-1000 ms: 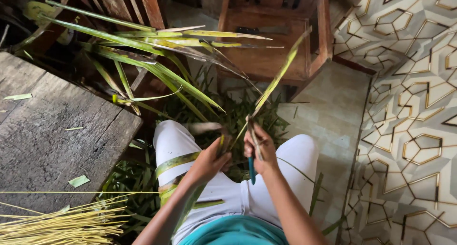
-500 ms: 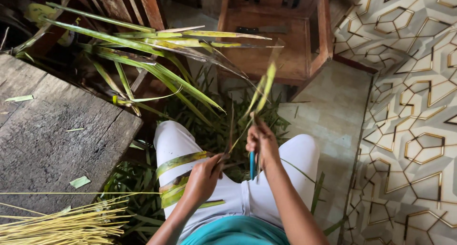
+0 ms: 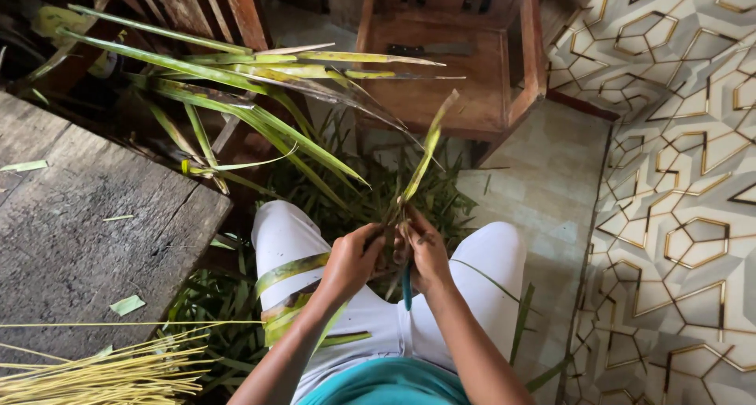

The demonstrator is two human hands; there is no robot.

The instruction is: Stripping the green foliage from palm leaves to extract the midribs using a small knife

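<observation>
Sat above a patterned tile floor (image 3: 677, 216), white-trousered knees apart, with a weathered plank table (image 3: 87, 216) on the left and a wooden chair (image 3: 441, 74) ahead. Draped from the left across the chair front: long green palm fronds (image 3: 236, 90); heaped on the ground between the knees, leaf trimmings (image 3: 354, 192). Lay on the table's near corner: a bundle of pale stripped midribs (image 3: 94, 369).

Held between the knees, standing up and tilted right: one yellow-green palm leaflet (image 3: 421, 157). Closed around its base, fingers curled and gripping: left hand (image 3: 350, 259). Pressed just beside it, right hand (image 3: 425, 251), fingers shut on the leaflet and on a knife with a teal handle (image 3: 406, 285), handle pointing down; blade hidden.

Judged light, thin and floppy in the blade, stiffer along the rib, easily split lengthwise; best pinched low at the base, near the rib.
</observation>
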